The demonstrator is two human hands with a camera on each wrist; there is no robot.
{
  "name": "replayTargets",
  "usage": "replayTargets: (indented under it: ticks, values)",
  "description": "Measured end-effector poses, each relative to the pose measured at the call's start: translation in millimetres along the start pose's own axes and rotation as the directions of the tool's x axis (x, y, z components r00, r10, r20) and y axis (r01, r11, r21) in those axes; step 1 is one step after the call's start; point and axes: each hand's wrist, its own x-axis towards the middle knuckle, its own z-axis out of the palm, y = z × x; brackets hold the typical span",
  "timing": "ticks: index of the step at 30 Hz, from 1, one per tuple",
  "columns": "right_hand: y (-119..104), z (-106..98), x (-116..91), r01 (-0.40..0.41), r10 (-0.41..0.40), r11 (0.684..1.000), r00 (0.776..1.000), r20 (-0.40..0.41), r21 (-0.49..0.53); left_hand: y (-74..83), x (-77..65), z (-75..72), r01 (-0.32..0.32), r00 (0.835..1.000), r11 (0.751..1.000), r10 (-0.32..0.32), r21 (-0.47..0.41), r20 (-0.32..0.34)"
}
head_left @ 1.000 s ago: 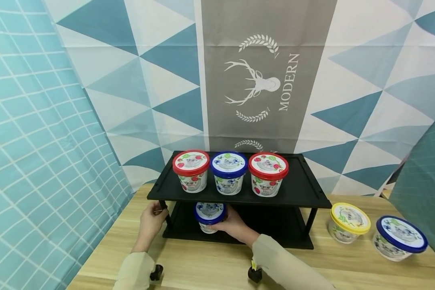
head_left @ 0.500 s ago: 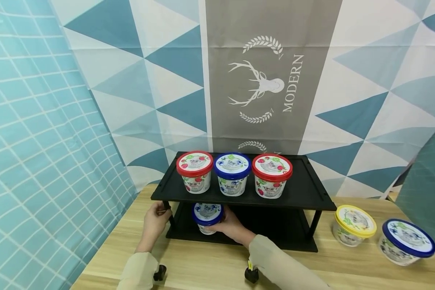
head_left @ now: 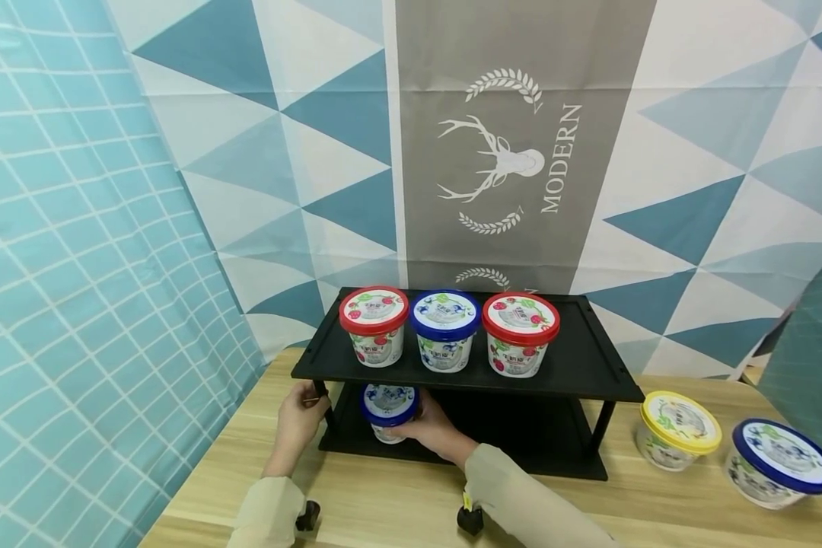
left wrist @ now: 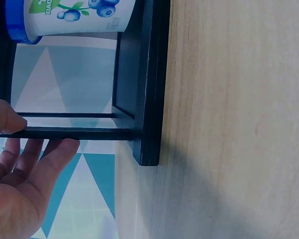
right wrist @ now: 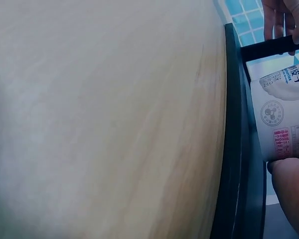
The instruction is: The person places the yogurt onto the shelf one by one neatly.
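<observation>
Lower-shelf placement, apparently: the right hand (head_left: 438, 430) grips a blue-lidded tub (head_left: 389, 403) at the left of the lower shelf (head_left: 520, 435); the left hand (head_left: 297, 418) pinches the near-left post (left wrist: 99, 134). Next, presumably, the tub needs a level, gentle release.

We see white tubs (head_left: 383, 434) with red, blue or yellow lids (head_left: 390, 399), a black rack (head_left: 582, 358), beige sleeves (head_left: 514, 487), a streaky tan table (head_left: 383, 495), turquoise fabric (head_left: 96, 289) with a white grid, and a backdrop (head_left: 260, 152) patterned in blue and white triangles
</observation>
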Motion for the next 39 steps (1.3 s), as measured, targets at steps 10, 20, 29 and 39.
replayTargets:
  ticks: [10,20,29,39]
  values:
    - [0,8,5,0.012,-0.013,1.000,0.999,0.031,0.024,-1.3,-1.5,2.4,-0.013,1.000,1.000,0.012,-0.028,-0.017]
    - [8,10,9,0.018,-0.018,1.000,0.999,0.038,0.013,0.6,-2.6,4.1,-0.018,0.999,0.999,0.017,-0.033,-0.028]
    - [2,10,9,0.013,-0.013,1.000,1.000,0.026,-0.014,0.2,-0.1,1.8,-0.009,0.999,1.000,0.009,-0.008,-0.033]
    - [2,9,10,0.006,-0.005,0.999,1.000,0.018,-0.051,-2.0,0.7,1.6,-0.010,1.000,1.000,0.010,-0.005,-0.023]
